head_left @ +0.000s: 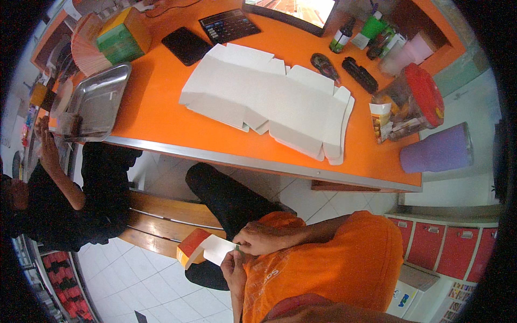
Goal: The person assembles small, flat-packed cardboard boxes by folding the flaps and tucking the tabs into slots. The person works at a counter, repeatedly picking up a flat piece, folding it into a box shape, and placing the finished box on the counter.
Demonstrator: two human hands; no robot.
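A small red and yellow paperboard carton (195, 246) is held low in front of my orange shirt, above my dark-trousered legs. Its long flap, white on the inner face, stretches toward my fingers. My right hand (257, 239) pinches the flap's end from above. Just below, my left hand (233, 266) grips the same end, its fingers closed. A tiny green bit shows between the fingertips; I cannot make out what it is. On the orange table (156, 116) lie white unfolded carton blanks (269, 99), partly overlapping.
A metal tray (99, 99) stands at the table's left, near another person's hand (47, 141). Behind lie a calculator (229, 26) and a black flat device (186, 46). A red-lidded jar (414, 99) and a purple tumbler (437, 148) stand right. A wooden bench (156, 215) is below.
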